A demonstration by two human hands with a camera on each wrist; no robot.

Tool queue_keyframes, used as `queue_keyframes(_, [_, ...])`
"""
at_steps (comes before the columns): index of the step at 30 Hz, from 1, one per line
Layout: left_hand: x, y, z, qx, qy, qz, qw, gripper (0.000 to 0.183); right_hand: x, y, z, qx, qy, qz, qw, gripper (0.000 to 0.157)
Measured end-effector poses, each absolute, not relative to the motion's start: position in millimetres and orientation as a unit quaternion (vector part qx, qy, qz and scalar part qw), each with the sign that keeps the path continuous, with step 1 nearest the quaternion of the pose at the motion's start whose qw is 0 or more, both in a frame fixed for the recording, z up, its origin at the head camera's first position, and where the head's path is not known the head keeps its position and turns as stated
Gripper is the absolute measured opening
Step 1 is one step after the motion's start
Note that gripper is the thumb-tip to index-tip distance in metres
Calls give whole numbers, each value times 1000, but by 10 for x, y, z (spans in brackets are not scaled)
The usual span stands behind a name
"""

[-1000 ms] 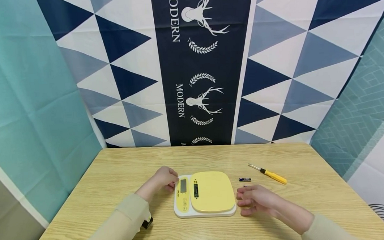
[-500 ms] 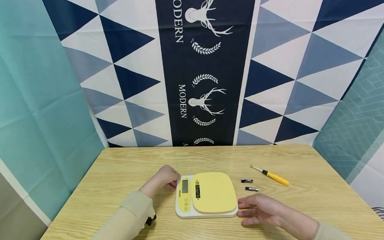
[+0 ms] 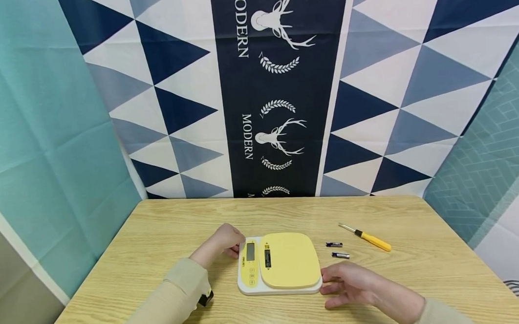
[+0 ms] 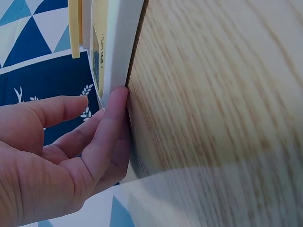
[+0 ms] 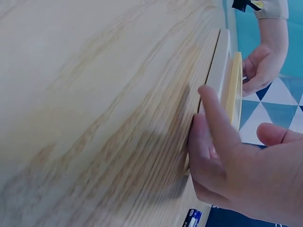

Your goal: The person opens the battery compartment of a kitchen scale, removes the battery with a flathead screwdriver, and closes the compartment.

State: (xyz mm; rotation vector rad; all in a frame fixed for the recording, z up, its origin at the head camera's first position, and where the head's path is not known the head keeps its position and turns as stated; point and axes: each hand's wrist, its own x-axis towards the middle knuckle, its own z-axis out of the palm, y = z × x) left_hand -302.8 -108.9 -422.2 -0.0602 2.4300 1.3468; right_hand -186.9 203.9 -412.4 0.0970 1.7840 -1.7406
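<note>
A yellow and white kitchen scale (image 3: 289,263) lies flat on the wooden table, its display and buttons on the left side. My left hand (image 3: 228,239) is at its upper left corner; in the left wrist view the fingertips (image 4: 118,97) touch the white edge low down, and the thumb stands apart from it. At the right edge is my right hand (image 3: 351,284), fingers extended against the white side near the tabletop. In the right wrist view its thumb (image 5: 272,135) is held away from the scale. Neither hand encloses the scale.
Two small batteries, one upper (image 3: 334,244) and one lower (image 3: 341,255), lie right of the scale. Beyond them rests a screwdriver (image 3: 369,238) with a yellow handle. Patterned cloth (image 3: 282,92) hangs behind the wooden table (image 3: 178,217).
My right hand has come down toward the near right side of the scale, uncovering the lower battery. My left hand stays at the scale's left side. The head view has shifted slightly.
</note>
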Motion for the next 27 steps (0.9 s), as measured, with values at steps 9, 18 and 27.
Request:
queue_keyframes(9, [-3018,-1087,-4216,-40,855,490,166,16,-1866,1952,-4082,67,683,-664,295,18])
queue_keyframes(18, [-3044,-1092,-4261,-62,843,507,168,21,-1916,1933,-4122,53,700,-665,255,32])
queue_keyframes(27, [-3068,-1105,-4272,-63,851,499,154,21,-1972,1972,-4202,51,676,-695,239,48])
